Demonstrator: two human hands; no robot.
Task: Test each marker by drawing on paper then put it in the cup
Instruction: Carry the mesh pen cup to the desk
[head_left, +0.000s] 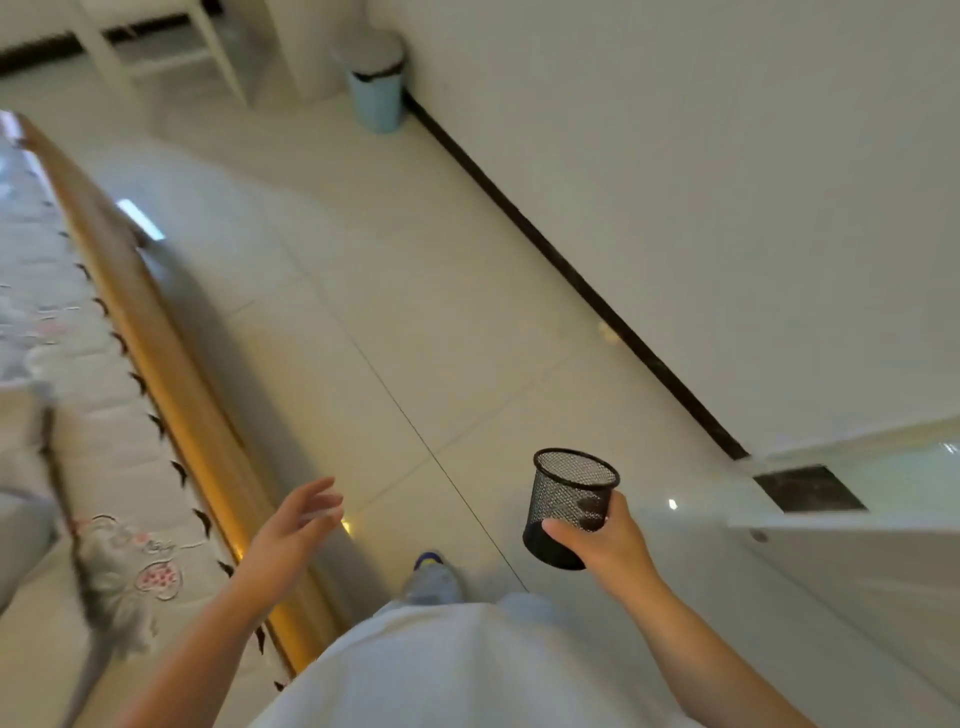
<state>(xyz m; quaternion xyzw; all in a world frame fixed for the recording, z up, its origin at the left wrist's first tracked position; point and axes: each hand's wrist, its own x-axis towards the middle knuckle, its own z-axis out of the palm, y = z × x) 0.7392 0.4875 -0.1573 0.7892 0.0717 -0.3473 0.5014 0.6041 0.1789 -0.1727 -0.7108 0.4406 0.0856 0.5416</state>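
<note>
Right hand (605, 540) grips the black mesh cup (569, 506) in mid-air over the floor, seemingly empty | left hand (291, 530) loose, fingers spread, holding nothing | no markers or paper visible | testing apparently not begun

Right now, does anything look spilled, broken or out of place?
Nothing spilled or broken. The right hand grips the black mesh cup, tilted and apparently empty; the left hand is open. Oddly for this task, no markers or paper are in view, only floor.
</note>
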